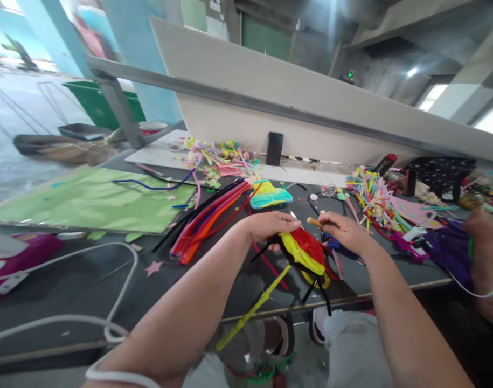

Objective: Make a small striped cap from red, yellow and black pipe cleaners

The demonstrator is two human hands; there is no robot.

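Fuzzy piece [305, 253] in left hand [270, 226], tan stick [313, 221] in right hand [343, 231]

Dark table [226, 291], crowded. Along the back, a white board [238, 116] with a phone [274, 149] leaning upright against it. Left of the phone, a heap of pastel scraps [222, 156]; well to the right, a second, striped-looking heap of coloured stems [371, 196]. Left side: green sheet [149, 196] lying flat, a blue stem [145, 186] across its upper part. Nearer the left edge, a magenta tool [32, 253]; a white cord [127, 269] loops over the table close to the left forearm.

Just beyond the left forearm, a bundle of long stems [208, 221], black, purple, red and orange. Behind the left hand, a blue-and-yellow piece [270, 196]. Pink star [153, 268] near the bundle's lower end. Far right, another person's hand [486, 231], blurred, beside dark purple cloth [444, 245].

Grip: left hand closed on the upper left end of the fuzzy piece, thumb on top. Piece is red, yellow and black, tilted, near the front edge of the table; a yellow stem [256, 307] trails from it past that edge, black stems [325, 293] poke out below. Right hand pinches the tan stick narrowly between thumb and fingers, its free end towards the left hand, just apart from it.
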